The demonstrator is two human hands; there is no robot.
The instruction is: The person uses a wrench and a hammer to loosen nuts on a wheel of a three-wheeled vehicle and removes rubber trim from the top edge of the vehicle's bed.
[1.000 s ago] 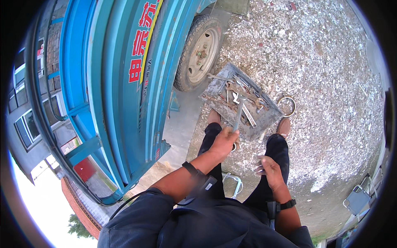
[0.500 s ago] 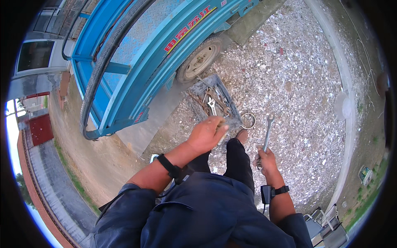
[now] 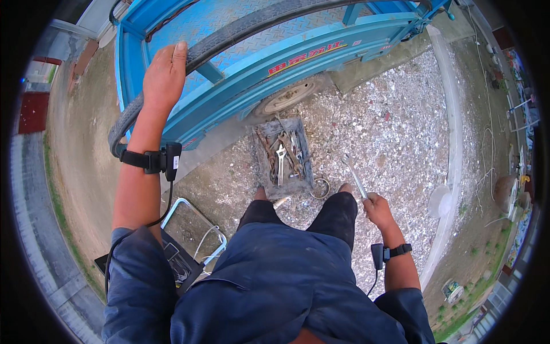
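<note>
1. Nearest us is the dark blue shirt (image 3: 260, 286), with dark trousers below it and a black band on each wrist.
2. We see the right hand (image 3: 378, 210) with its fingers curled closed around the lower part of an open-ended wrench (image 3: 356, 178). The grip hides that end of the tool; the forked end points away, up and slightly left.
3. The wrench is out beyond the right edge of the tool tray, over the pale, chip-strewn ground (image 3: 395, 149).
4. We find the left hand (image 3: 165, 77) on the black rail (image 3: 229, 38) near the closest corner of the blue trailer (image 3: 252, 92). Its thumb lies extended; the other fingers are mostly hidden, so we cannot tell how far they close around the rail.
5. At lower left, beside the left arm, we see a pale tubular frame (image 3: 182, 201).
6. Past the feet, a metal ring (image 3: 329, 188) lies just beside the tray's near right corner.
7. The grey tray (image 3: 289, 190) holds a silver adjustable wrench (image 3: 281, 166), its handle toward the near edge, with rusty tools on both sides.
8. Beyond the tray's far edge we see the trailer's wheel (image 3: 292, 98), partly covered by the side wall.
9. Far right, a concrete strip (image 3: 451, 114) borders the ground.
</note>
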